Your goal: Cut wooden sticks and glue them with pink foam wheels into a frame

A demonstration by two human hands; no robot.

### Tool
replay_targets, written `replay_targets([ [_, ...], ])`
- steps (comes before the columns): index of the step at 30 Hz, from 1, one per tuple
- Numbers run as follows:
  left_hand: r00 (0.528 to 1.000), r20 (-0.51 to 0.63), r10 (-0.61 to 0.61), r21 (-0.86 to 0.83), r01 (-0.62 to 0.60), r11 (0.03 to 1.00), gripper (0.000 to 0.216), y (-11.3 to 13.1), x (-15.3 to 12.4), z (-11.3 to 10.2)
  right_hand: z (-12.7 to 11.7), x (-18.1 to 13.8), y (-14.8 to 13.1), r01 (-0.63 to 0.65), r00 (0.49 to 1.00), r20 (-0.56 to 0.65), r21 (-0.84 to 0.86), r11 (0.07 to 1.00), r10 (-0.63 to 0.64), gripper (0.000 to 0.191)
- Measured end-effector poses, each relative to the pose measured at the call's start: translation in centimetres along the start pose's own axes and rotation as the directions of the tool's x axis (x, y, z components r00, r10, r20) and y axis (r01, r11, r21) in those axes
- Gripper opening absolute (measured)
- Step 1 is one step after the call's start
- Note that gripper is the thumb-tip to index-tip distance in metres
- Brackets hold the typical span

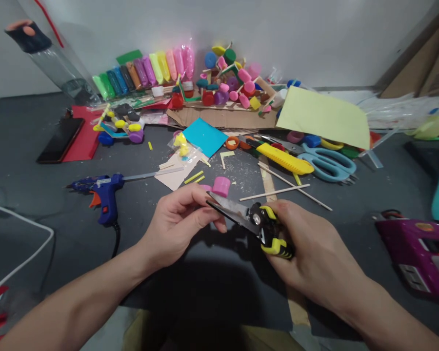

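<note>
- The shears point(256, 219), with yellow-and-black handles, were held above the near part of the dark desk point(84, 243), between the two hands.
- By the right grip point(310, 243), the handles were clasped; the blades were parted slightly and pointed toward the left.
- The left grip point(177, 224) was placed at the blade tips, with thumb and forefinger brought close together; whether a small piece was pinched there could not be told.
- Just beyond the left fingers, a pink cylinder point(221, 186) was seen on the desk.
- Two thin sticks point(278, 191) were laid crosswise beyond the right grip; behind them were placed a yellow cutter knife point(285, 158) and blue-handled scissors point(327, 163).
- A blue sheet point(205, 136) was set farther back, near a pale paper piece point(173, 176).
- On the left, a blue glue gun point(108, 195) was laid on its side, with a clear stick inserted at its rear.
- Along the back, coloured packets point(142, 70) were lined up in a row beside a heap of small colourful models point(237, 83).
- At the right edge, a purple device point(398, 243) was only partly shown.
</note>
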State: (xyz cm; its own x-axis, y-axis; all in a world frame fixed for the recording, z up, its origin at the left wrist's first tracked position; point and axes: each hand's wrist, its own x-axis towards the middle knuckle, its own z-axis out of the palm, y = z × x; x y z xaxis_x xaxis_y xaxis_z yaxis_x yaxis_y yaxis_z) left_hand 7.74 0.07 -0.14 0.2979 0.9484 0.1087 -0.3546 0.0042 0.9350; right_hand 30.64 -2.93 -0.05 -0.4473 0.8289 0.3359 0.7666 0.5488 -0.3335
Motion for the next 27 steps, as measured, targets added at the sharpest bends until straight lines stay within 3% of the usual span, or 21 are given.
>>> replay_targets([
  [6, 0.998, 0.021, 0.062, 0.036, -0.063, 0.997, 0.006, -0.07, 0.05, 0.06, 0.0, 0.11, -0.08, -0.071, 0.997, -0.009, 0.081, 0.994, 0.072, 0.018],
  [11, 0.98, -0.02, 0.197, 0.263, -0.185, 0.947, 0.003, 0.2, 0.37, -0.4, 0.11, 0.34, 0.12, -0.135, 0.99, -0.028, 0.129, 0.982, 0.14, 0.019],
  [14, 0.974, -0.051, 0.222, 0.296, -0.198, 0.934, 0.005, 0.35, 0.31, -0.54, 0.2, 0.31, 0.22, -0.144, 0.989, 0.006, 0.142, 0.979, 0.145, 0.022],
  [20, 0.99, -0.118, 0.08, 0.152, -0.062, 0.987, 0.003, 0.25, -0.04, -0.61, 0.22, 0.32, 0.39, -0.132, 0.991, -0.002, 0.13, 0.983, 0.133, 0.026],
  [27, 0.996, -0.062, -0.059, -0.115, 0.051, 0.992, 0.008, 0.55, 0.3, -0.59, 0.1, 0.11, 0.49, -0.137, 0.99, -0.004, 0.154, 0.979, 0.139, 0.027],
])
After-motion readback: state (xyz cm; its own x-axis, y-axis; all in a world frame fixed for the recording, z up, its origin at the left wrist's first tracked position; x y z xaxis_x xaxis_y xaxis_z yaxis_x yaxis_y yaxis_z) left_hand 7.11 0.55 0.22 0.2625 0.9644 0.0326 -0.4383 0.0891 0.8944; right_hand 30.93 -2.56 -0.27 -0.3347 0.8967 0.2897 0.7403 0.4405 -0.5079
